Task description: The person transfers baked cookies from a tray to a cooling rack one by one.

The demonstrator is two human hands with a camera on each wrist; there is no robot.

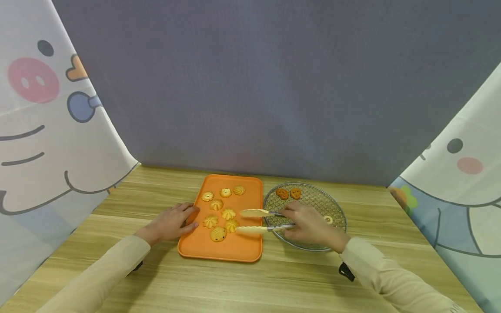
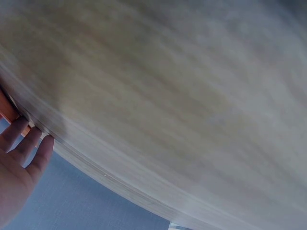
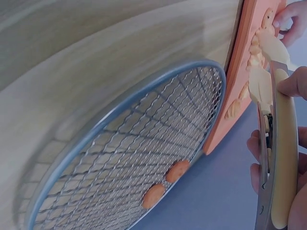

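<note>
The right hand point(image 1: 311, 226) is gripping the tongs point(image 1: 260, 220), whose arms are standing apart over the cookies point(image 1: 219, 213) on the orange tray point(image 1: 235, 250). The left hand point(image 1: 172, 222), fingers relaxed, is resting against the tray's nine-o'clock edge. A round wire rack point(image 1: 313, 198) is sitting on the desk point(image 1: 250, 282) at the tray's three o'clock.

Tongs point(image 1: 260, 220): cream-tipped, metal arms, spread apart, lying roughly level, tips over the orange tray's point(image 1: 238, 254) right half. Lower tip touches a pale swirled cookie point(image 1: 231, 225). Tray is rectangular, flat on the counter, carrying eight such cookies. Round wire rack point(image 1: 313, 196) just beside it holds two darker cookies point(image 1: 288, 193) at its far edge.
</note>
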